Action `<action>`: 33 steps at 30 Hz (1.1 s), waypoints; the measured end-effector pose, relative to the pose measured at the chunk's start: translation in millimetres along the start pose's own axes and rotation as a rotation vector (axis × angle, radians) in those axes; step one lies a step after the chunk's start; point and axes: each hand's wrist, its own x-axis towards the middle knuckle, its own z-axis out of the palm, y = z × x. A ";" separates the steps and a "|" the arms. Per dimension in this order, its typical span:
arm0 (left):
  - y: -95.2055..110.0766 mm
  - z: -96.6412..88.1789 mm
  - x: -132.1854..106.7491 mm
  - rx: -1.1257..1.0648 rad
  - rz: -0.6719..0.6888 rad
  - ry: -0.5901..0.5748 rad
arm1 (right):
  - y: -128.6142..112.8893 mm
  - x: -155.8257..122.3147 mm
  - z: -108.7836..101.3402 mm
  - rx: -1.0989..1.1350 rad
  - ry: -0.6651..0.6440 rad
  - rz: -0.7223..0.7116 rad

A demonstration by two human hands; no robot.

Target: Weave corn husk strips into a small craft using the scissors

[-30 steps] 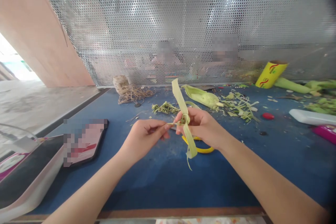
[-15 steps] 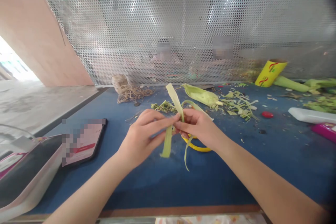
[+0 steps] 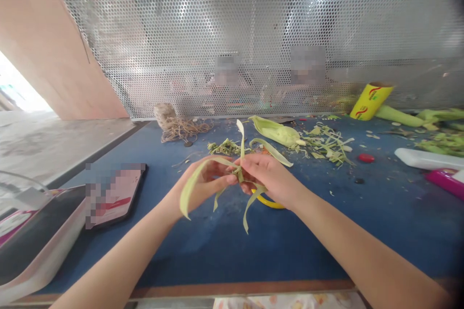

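Over the middle of the blue table, both hands pinch a small bundle of pale green corn husk strips (image 3: 240, 173). My left hand (image 3: 205, 181) closes on it from the left, with one long strip arching over the fingers and hanging down. My right hand (image 3: 270, 178) grips the same bundle from the right; another strip stands upright and thinner ends dangle below. Beneath the right hand shows part of a yellow ring-shaped handle (image 3: 270, 201), mostly covered. Just behind the hands lie a loose husk strip (image 3: 273, 149) and a husk-wrapped corn cob (image 3: 277, 133).
Husk scraps (image 3: 331, 142) and a bundle of string (image 3: 184, 128) lie toward the back. A phone (image 3: 123, 198) rests at left. At right are a yellow tube (image 3: 371, 101), a red oval piece (image 3: 366, 158) and a white-handled object (image 3: 424, 159). A perforated metal screen (image 3: 253, 24) borders the back.
The strip that hung below my left hand now arches over its fingers to the left. My left hand has shifted slightly lower, and the upright strip has turned edge-on.
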 end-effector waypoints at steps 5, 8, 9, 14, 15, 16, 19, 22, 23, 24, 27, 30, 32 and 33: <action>2.3 1.7 -1.6 -0.032 -0.105 0.040 | 0.2 0.4 -1.2 -0.050 0.062 -0.020; 3.3 6.9 -5.1 -0.071 -0.079 0.026 | 0.5 -0.1 -0.4 -0.145 0.138 -0.013; 2.4 9.6 -5.8 -0.086 -0.071 0.003 | 1.2 -0.3 0.3 -0.174 0.155 -0.003; -6.6 20.7 -5.7 -0.060 -0.051 0.079 | 7.7 -0.8 4.2 -0.182 0.120 0.008; -8.1 21.4 -5.2 -0.044 -0.052 0.105 | 8.4 -1.0 4.4 -0.197 0.122 -0.020; -9.0 21.7 -4.7 -0.021 -0.044 0.123 | 8.5 -1.2 4.1 -0.231 0.135 -0.052; -8.7 20.3 -3.9 0.071 0.004 0.128 | 4.0 -2.5 0.6 -0.360 0.179 -0.095; -5.1 17.7 -4.1 0.088 -0.009 0.161 | -4.3 -4.0 -5.0 -0.400 0.156 -0.087; -4.0 16.9 -4.4 0.076 -0.020 0.175 | -6.6 -4.3 -6.5 -0.406 0.141 -0.084; -3.3 16.3 -4.5 0.058 -0.029 0.182 | -8.2 -4.5 -7.6 -0.414 0.130 -0.086; -4.1 15.3 -4.4 -0.022 -0.030 0.131 | -8.2 -4.2 -7.7 -0.434 0.132 -0.102; -7.6 15.1 -2.7 -0.053 -0.037 0.071 | -4.1 -4.0 -5.2 -0.487 0.138 -0.142; -9.4 14.7 -1.2 -0.040 -0.063 0.080 | -2.2 -4.2 -4.1 -0.542 0.139 -0.175; -9.8 14.5 -0.6 -0.039 -0.076 0.091 | -1.9 -4.3 -4.0 -0.561 0.144 -0.184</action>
